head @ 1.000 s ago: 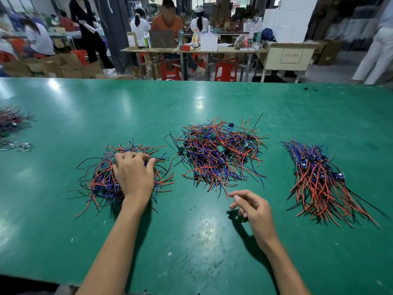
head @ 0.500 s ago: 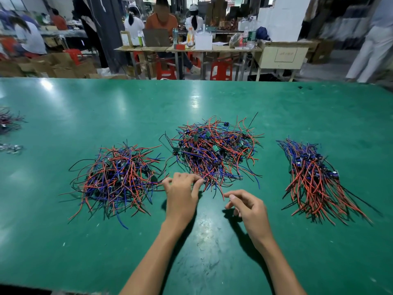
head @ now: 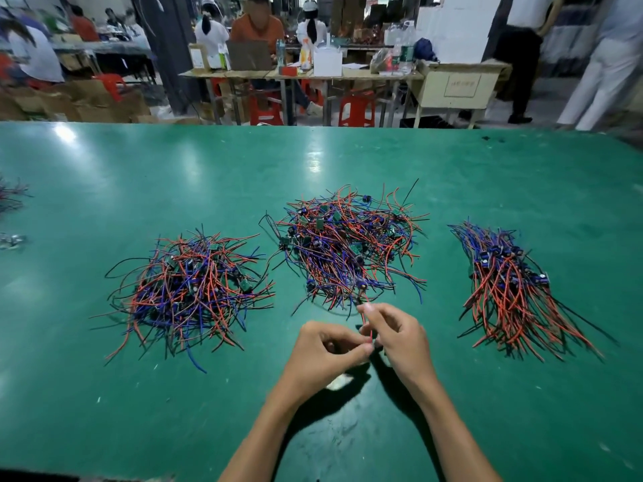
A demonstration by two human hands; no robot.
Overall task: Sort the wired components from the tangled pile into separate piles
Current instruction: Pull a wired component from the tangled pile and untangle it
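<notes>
Fingers of left hand [head: 325, 353] and right hand [head: 396, 337] pinch one red wire [head: 365, 323], six o'clock of the tangled pile [head: 348, 245].

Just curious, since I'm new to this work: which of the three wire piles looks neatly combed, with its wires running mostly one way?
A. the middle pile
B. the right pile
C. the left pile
B: the right pile has its wires lying roughly parallel, while the left pile and the middle pile are tangled.
</notes>
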